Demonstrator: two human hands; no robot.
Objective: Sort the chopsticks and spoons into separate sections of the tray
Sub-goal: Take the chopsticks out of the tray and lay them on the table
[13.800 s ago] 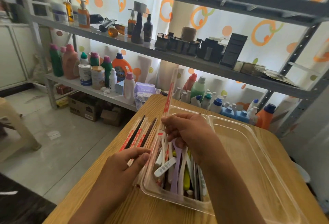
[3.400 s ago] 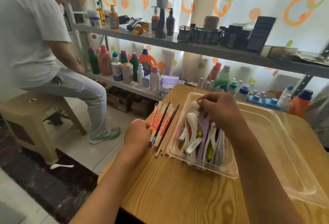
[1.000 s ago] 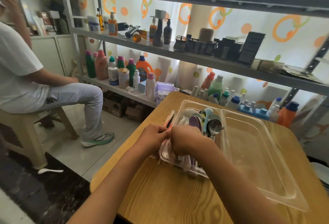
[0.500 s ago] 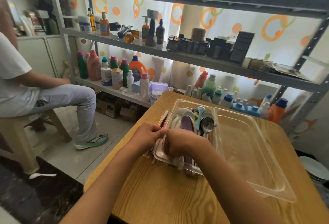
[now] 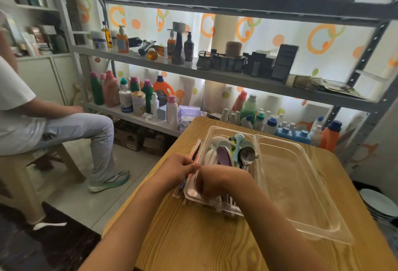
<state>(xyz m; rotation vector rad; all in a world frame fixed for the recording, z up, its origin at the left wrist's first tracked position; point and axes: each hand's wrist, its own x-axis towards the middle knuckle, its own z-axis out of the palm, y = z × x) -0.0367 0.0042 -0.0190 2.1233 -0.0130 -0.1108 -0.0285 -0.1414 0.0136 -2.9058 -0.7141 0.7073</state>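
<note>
A clear two-section tray (image 5: 323, 230) lies on the wooden table (image 5: 193, 245). Its left section holds several spoons (image 5: 224, 152), white, purple, blue and metal, bowls pointing away from me. The right section (image 5: 290, 180) holds nothing. A bundle of wrapped chopsticks (image 5: 195, 151) lies on the table along the tray's left rim. My left hand (image 5: 176, 168) is curled round the near part of that bundle. My right hand (image 5: 217, 181) is inside the left section at its near end, curled over the spoon handles, its fingers hidden.
A metal shelf rack (image 5: 215, 76) full of bottles stands just behind the table. A person sits on a stool (image 5: 19, 163) at the left. Stacked plates (image 5: 379, 204) sit low at the right. A white spoon (image 5: 50, 225) lies on the dark floor.
Both hands stay together at the tray's near left corner over the last second. Before that, my right hand moved from the far end of the spoons to their handles.
</note>
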